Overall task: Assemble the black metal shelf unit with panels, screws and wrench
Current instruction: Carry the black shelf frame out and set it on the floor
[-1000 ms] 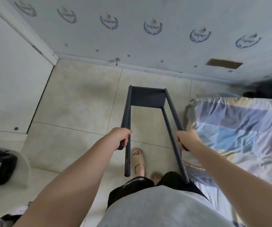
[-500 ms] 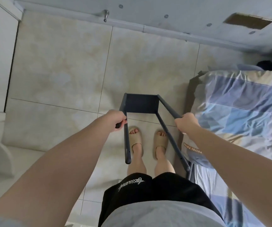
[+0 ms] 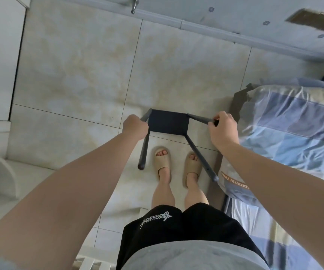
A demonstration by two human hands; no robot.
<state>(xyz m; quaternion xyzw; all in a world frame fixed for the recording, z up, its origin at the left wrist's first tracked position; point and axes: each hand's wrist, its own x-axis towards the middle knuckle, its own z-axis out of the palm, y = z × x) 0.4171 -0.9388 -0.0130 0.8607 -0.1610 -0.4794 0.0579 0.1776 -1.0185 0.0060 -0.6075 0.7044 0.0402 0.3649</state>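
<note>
At the left hand (image 3: 135,127), the fingers are curled round the upper left post (image 3: 146,115) of the shelf unit. The right hand (image 3: 223,129) wraps the end of the upper right post (image 3: 198,118). Neither hand is free.

Between the hands lies the single black panel (image 3: 168,122), joined at its corners to four posts. Below the left hand, the lower left post (image 3: 143,152) runs toward the camera to a free end. Below the right hand, the lower right post (image 3: 201,157) does the same, and a small hole shows near its tip.

The assembly is held in front of the body, panel end down, over the tiled floor (image 3: 79,75). Whether the panel end touches the floor cannot be determined from this view. Just beneath the assembly stand the person's sandals (image 3: 162,162). Directly outboard of the right hand is the bed (image 3: 293,123) with its checked cover.

Step in hand, as judged: positioning the partly built frame, with one panel fitted and further panels outstanding. The next move likely calls for seating the frame squarely on the floor with all four posts kept parallel. One hand can then be freed for the next panel, screws and wrench, none of which is in view.
</note>
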